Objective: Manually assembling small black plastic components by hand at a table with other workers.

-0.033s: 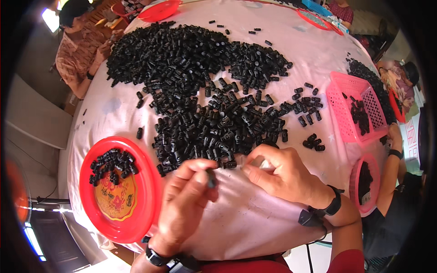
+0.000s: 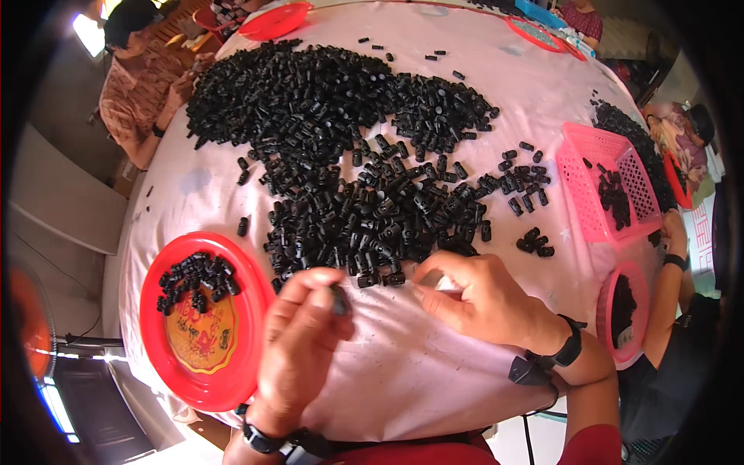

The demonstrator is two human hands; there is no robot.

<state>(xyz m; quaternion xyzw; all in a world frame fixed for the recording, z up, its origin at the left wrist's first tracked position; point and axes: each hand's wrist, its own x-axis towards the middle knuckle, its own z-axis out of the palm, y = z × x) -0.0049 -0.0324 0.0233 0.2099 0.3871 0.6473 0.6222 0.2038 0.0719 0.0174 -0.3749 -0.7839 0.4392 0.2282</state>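
Observation:
My left hand point(image 2: 302, 333) is raised over the cloth, with a small dark plastic piece point(image 2: 339, 301) pinched between thumb and fingers. Across from it, my right hand point(image 2: 488, 298) has thumb and index finger drawn together. Something pale point(image 2: 447, 285) shows among its fingers, too small to name. Just beyond both hands spreads a big heap of small black cylindrical plastic parts point(image 2: 349, 217), which look like cord locks. To the left of my left hand, a red round tray point(image 2: 159, 353) holds a small pile of similar black parts point(image 2: 198, 280).
Pink cloth covers the table. On the right stand a pink basket point(image 2: 581, 194) and a pink round tray point(image 2: 608, 341), both with black parts. Beside them reaches a co-worker's arm point(image 2: 666, 287). Another person point(image 2: 139, 93) sits at the far left. Red plates point(image 2: 275, 22) lie at the back.
My left hand has shifted slightly left with the dark piece still pinched. My right hand has barely moved. The whole view has shifted a little.

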